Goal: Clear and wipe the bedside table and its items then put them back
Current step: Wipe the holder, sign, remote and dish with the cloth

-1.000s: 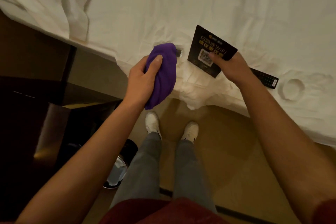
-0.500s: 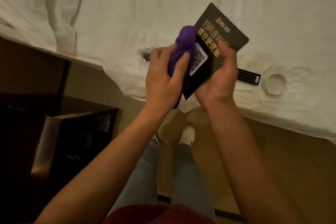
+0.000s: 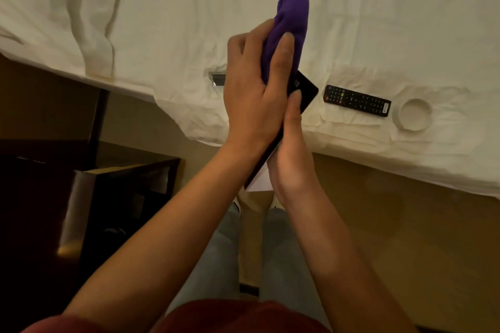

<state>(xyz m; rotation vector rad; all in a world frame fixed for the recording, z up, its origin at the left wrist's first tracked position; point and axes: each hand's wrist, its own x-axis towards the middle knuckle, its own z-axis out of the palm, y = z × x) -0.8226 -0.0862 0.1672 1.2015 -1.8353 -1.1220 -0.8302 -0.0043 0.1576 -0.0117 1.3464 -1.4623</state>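
1. Head view, my hands: my left hand [image 3: 251, 94] has its fingers and thumb curled round the purple cloth [image 3: 288, 35] and presses it against the black card [image 3: 304, 89], just above the edge of the bed [image 3: 162, 21]. My right hand [image 3: 290, 149] grips the card from the other side, thumb laid along its face.

2. Head view, handling: the card looks thin, stiff and light, and I judge its face glossy, so it could slip. Best held by its lower edge, as now, with the cloth backing the stroke. The cloth is soft and bunches easily (no fixed shape to rely on).

3. Head view, other items: the remote [image 3: 357, 100] and a round white dish [image 3: 414, 113] lie on the sheet just right of my hands, side by side near the bed's edge. The dish seems breakable to me.

4. Head view, hidden or unclear: most of the card sits behind my hands and the cloth, its print unreadable. A small shiny object [image 3: 216, 78] peeks out left of my left hand; I cannot tell what it is. The bedside table [image 3: 121, 186] is dark, its top hard to make out.
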